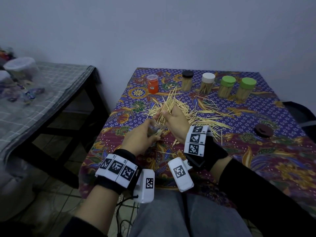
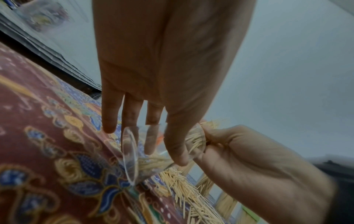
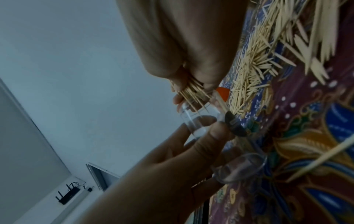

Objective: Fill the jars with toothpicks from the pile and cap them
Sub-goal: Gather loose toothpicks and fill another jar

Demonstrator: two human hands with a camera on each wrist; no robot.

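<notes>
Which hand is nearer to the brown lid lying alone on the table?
Right. The right hand holds toothpicks left of the brown lid; the left hand, gripping the clear jar, is farther left.

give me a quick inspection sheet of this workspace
surface: table under a flowered cloth
job's things: loose toothpicks; clear jar; five capped jars along the far edge; brown lid lying apart
clutter: nothing seen on the table
hands: left hand holds the clear jar; right hand grips a bundle of toothpicks at its mouth
cables: black cords below the left wrist
surroundings: side table with containers, plain wall
</notes>
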